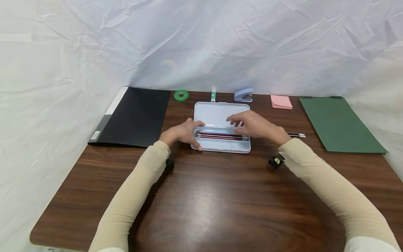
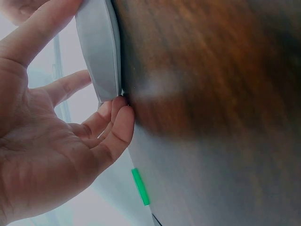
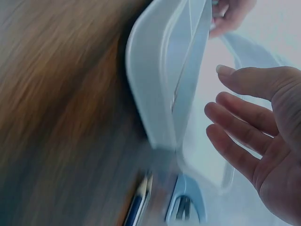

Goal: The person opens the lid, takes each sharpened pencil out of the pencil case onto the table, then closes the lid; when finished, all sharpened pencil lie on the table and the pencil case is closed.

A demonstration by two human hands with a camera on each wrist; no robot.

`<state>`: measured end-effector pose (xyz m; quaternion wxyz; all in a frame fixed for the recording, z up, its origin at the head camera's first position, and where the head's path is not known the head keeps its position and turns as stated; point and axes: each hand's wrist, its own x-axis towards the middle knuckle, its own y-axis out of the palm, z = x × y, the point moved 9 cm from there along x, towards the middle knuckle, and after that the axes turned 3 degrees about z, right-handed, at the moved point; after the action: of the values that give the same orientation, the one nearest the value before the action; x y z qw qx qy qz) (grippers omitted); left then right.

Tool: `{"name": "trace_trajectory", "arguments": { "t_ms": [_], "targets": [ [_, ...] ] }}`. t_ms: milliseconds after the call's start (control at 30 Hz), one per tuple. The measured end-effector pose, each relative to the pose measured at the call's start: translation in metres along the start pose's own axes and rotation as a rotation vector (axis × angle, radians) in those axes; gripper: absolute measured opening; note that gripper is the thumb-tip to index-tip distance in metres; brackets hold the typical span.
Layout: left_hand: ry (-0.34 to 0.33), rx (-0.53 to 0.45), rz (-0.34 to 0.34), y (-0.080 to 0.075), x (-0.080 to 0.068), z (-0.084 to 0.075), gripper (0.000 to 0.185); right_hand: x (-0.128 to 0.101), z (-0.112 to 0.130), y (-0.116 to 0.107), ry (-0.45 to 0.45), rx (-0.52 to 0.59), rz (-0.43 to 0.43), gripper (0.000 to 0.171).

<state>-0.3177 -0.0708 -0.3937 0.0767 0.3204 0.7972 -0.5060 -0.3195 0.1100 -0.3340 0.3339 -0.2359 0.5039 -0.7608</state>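
Observation:
A white pencil case lies open on the table, its lid tipped back toward the wall. Several pencils, dark red and black, lie lengthwise inside it. My left hand grips the case's left end, thumb at the front and other fingers round the end and back; the left wrist view shows fingertips against the case wall. Over the right part of the case hovers my right hand, fingers loosely bent and apart. In the right wrist view, nothing is between the right hand's thumb and fingers.
Behind the case stand green tape, a glue stick and a blue stapler. Pink sticky notes and a green notebook lie right, a black folder left. More pencils lie beside my right wrist.

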Motion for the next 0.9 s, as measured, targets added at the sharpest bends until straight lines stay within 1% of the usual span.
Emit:
{"name": "trace_trajectory", "arguments": {
  "t_ms": [233,467,700,900],
  "targets": [
    [-0.008,0.004,0.003,0.000,0.001,0.002,0.098,0.017,0.015,0.013,-0.032,0.004,0.057,0.041],
    [0.009,0.010,-0.001,0.000,0.002,0.001,0.097,0.024,0.023,0.022,-0.056,-0.035,0.073,0.035],
    [0.007,0.008,0.000,0.001,0.002,0.002,0.097,0.031,0.028,0.030,-0.040,-0.127,0.102,0.036],
    [-0.001,0.013,-0.004,0.000,0.002,0.002,0.097,0.036,0.033,0.032,0.008,-0.218,0.135,0.035]
  ]
}}
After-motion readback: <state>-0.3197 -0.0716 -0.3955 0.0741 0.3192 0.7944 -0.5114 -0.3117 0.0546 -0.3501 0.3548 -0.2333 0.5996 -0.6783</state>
